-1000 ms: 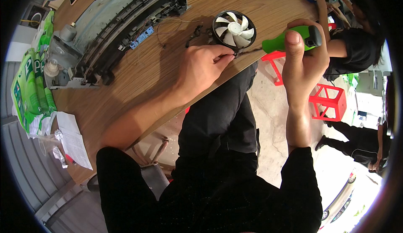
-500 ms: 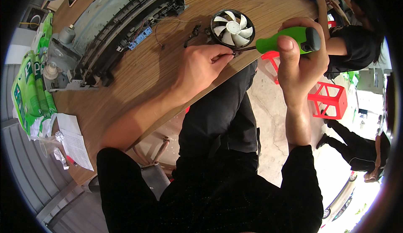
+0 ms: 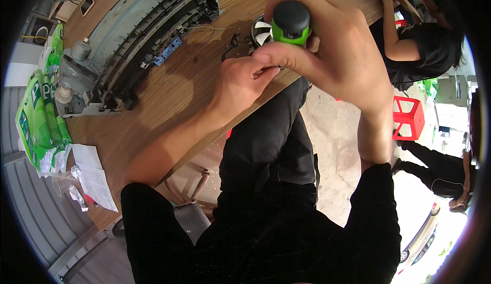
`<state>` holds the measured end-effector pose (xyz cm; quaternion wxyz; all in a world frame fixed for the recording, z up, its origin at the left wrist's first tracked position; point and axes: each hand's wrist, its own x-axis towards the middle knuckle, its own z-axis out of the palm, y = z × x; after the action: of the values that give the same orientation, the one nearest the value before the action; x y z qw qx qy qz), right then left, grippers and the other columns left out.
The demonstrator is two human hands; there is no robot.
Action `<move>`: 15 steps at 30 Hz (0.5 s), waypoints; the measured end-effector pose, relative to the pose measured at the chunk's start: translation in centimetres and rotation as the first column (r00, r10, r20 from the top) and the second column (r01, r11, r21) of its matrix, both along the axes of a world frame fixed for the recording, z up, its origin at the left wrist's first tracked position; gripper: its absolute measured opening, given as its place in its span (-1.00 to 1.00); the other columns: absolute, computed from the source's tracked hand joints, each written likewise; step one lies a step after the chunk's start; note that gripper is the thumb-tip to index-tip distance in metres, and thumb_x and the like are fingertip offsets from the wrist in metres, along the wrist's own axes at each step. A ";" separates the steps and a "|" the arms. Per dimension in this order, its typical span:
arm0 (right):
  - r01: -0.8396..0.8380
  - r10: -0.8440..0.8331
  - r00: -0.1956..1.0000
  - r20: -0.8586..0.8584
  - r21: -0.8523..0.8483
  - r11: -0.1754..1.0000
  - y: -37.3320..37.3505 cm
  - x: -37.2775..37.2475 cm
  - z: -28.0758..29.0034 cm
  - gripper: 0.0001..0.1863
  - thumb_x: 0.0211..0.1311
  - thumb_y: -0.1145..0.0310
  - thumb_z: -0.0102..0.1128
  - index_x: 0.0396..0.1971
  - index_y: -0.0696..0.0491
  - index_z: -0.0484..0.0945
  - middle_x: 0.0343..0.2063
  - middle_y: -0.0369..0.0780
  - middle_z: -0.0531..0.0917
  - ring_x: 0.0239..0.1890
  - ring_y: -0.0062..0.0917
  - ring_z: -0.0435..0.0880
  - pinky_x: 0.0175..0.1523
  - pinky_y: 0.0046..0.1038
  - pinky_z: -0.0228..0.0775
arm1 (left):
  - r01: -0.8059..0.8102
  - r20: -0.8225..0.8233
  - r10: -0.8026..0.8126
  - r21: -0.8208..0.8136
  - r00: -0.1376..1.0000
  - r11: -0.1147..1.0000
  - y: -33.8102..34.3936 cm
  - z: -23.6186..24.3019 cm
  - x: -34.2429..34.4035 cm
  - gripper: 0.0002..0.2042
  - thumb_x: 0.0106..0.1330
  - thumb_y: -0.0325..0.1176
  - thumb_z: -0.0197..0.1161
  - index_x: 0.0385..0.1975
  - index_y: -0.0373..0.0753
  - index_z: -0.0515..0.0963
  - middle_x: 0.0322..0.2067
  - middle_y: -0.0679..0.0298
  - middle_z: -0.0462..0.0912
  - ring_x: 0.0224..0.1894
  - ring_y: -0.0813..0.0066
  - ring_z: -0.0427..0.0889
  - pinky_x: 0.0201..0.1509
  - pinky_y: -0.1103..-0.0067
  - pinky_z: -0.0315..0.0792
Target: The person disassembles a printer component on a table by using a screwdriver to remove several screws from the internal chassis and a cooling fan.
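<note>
My right hand (image 3: 340,43) is wrapped round a green screwdriver (image 3: 290,20) with a black end cap, held almost upright so that its cap faces me. The shaft is hidden behind my hands. Low at the table edge, my left hand (image 3: 240,82) keeps thumb and fingers pinched together; a tiny dark bit shows at the tips, too small to name. The thumb of my right hand meets or overlaps the left fingers. Behind both lies a round cooling fan (image 3: 263,32) with white blades in a black frame, mostly covered by my right hand.
A long black and grey machine assembly (image 3: 153,36) with wires and a blue connector (image 3: 169,52) fills the table's left. Green packages (image 3: 43,115) and printed paper (image 3: 94,174) lie at the left edge. A person in black (image 3: 427,51) works at right, near a red stool (image 3: 408,118).
My right hand has swung left and turned the screwdriver from lying sideways to nearly upright, now covering most of the fan. My left hand has stayed nearly in place.
</note>
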<state>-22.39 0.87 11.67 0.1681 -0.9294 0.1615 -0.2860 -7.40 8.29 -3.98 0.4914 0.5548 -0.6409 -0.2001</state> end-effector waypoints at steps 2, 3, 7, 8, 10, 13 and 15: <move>0.045 -0.037 0.997 0.063 -0.132 0.990 1.0 0.0 -0.6 -0.54 -0.05 0.19 0.61 -0.25 0.13 0.58 -0.39 -0.22 0.65 -0.35 -0.44 0.68 -0.25 -0.47 0.51 | 0.030 -0.024 -0.031 -0.027 0.999 0.999 -0.6 -1.2 0.4 -0.90 0.22 -0.40 0.37 -0.32 -0.26 0.69 -0.48 0.09 0.68 -0.44 0.11 0.68 -0.36 0.36 0.51; 0.038 -0.030 0.998 0.062 -0.132 0.990 1.5 -0.2 -0.8 -0.54 -0.05 0.19 0.61 -0.25 0.13 0.58 -0.39 -0.22 0.65 -0.35 -0.44 0.68 -0.25 -0.47 0.51 | 0.065 -0.046 -0.068 -0.053 0.997 0.996 -0.8 -1.7 0.5 -0.89 0.22 -0.39 0.36 -0.32 -0.25 0.68 -0.47 0.10 0.67 -0.42 0.10 0.68 -0.34 0.35 0.52; 0.230 -0.207 0.967 0.151 -0.159 0.960 3.0 -1.7 -2.1 -0.49 -0.13 0.22 0.67 -0.24 0.15 0.59 -0.36 -0.21 0.67 -0.33 -0.45 0.70 -0.23 -0.47 0.52 | 0.044 0.072 -0.038 -0.074 0.997 0.996 -0.3 0.0 0.2 -0.85 0.25 -0.39 0.33 -0.22 -0.24 0.69 -0.35 0.11 0.73 -0.32 0.12 0.71 -0.26 0.37 0.57; 0.251 -0.220 0.957 0.189 -0.158 0.955 3.0 -2.1 -2.4 -0.49 -0.13 0.21 0.67 -0.23 0.15 0.60 -0.35 -0.21 0.67 -0.32 -0.47 0.71 -0.22 -0.49 0.52 | 0.050 0.070 -0.044 -0.076 0.997 0.996 -0.3 0.1 0.1 -0.85 0.25 -0.39 0.33 -0.22 -0.24 0.69 -0.35 0.11 0.73 -0.32 0.12 0.71 -0.26 0.37 0.57; 0.294 -0.262 0.938 0.227 -0.121 0.948 3.0 -2.8 -2.5 -0.49 -0.07 0.19 0.65 -0.23 0.17 0.59 -0.33 -0.22 0.69 -0.29 -0.52 0.71 -0.18 -0.54 0.52 | 0.061 0.094 -0.051 -0.111 0.994 0.992 -0.2 0.1 0.1 -0.84 0.26 -0.39 0.33 -0.20 -0.25 0.69 -0.32 0.11 0.74 -0.30 0.13 0.72 -0.25 0.38 0.58; 0.346 -0.329 0.913 0.241 -0.030 0.938 2.8 -3.4 -2.8 -0.51 -0.03 0.19 0.63 -0.22 0.18 0.59 -0.32 -0.22 0.69 -0.28 -0.54 0.70 -0.17 -0.54 0.52 | 0.059 0.109 -0.052 -0.068 0.993 0.996 0.0 0.3 0.0 -0.84 0.27 -0.39 0.33 -0.20 -0.25 0.69 -0.33 0.12 0.74 -0.32 0.13 0.72 -0.26 0.38 0.58; 0.349 -0.319 0.912 0.257 -0.079 0.934 2.4 -3.9 -2.9 -0.52 0.02 0.17 0.60 -0.22 0.18 0.59 -0.32 -0.23 0.69 -0.28 -0.55 0.70 -0.17 -0.55 0.52 | 0.063 0.131 -0.050 -0.100 0.990 0.993 -0.1 0.2 -0.1 -0.85 0.26 -0.41 0.33 -0.20 -0.24 0.69 -0.34 0.12 0.74 -0.34 0.14 0.72 -0.28 0.38 0.58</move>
<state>-26.27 3.30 8.76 0.0770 -0.8552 0.2788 -0.4301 -7.46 8.23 -3.75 0.4713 0.5218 -0.6962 -0.1443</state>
